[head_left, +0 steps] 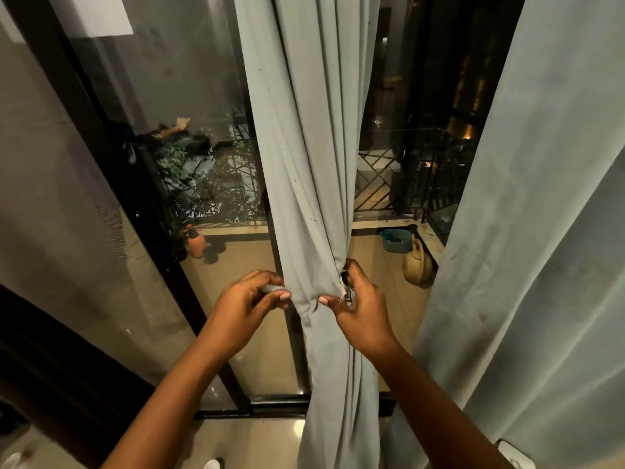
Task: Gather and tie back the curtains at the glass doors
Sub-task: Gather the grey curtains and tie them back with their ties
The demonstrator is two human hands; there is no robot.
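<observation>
A pale grey-green curtain hangs gathered into a narrow bunch in front of the glass doors. It is cinched at waist height by a band of the same cloth. My left hand pinches one end of that band at the bunch's left side. On the right side my right hand grips the other end, where a frayed edge and a small dark piece show between the fingers. A second curtain of the same colour hangs loose at the right.
Behind the glass lies a tiled balcony with a black railing, plants, an orange spray bottle, a blue basin and a tan watering can. The dark door frame runs diagonally at the left. Indoor floor tiles are below.
</observation>
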